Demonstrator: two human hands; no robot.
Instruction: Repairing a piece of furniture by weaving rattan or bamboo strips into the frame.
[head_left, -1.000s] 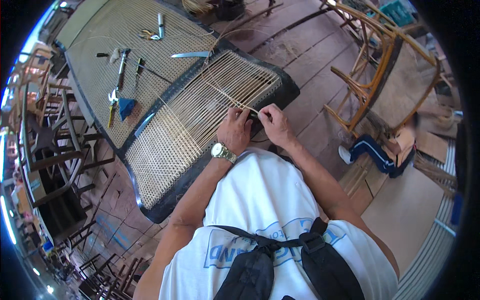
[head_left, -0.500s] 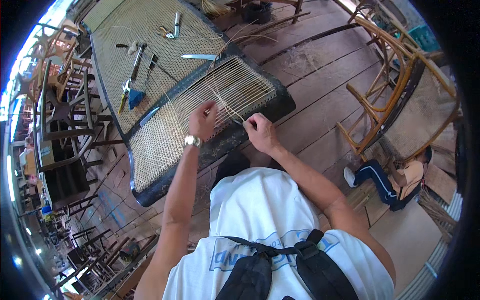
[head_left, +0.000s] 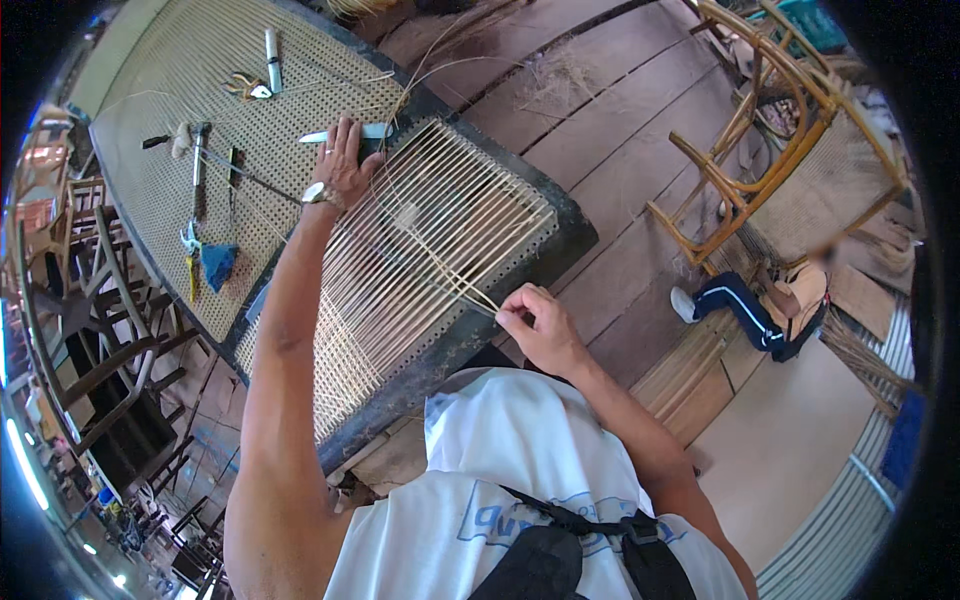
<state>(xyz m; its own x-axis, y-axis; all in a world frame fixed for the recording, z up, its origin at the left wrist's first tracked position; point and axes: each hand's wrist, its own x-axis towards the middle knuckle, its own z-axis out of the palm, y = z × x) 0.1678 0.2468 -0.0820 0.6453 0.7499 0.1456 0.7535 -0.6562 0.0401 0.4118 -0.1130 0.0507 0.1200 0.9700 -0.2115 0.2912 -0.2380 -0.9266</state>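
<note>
So the right hand point(head_left: 543, 332) is pinching a pale cane strand point(head_left: 478, 296) just beside the near edge of the dark frame point(head_left: 572, 238), with the part-woven cane panel point(head_left: 345, 350) spreading out beyond it. Big change: the left hand point(head_left: 348, 168), which was beside the right a second ago, is now lying open, fingers stretching across a flat blade point(head_left: 312, 138). Looks to me like the weaving is pausing, with one hand minding the strand. Farther off, pliers point(head_left: 240, 85) are lying on tighter mesh point(head_left: 318, 92).
</note>
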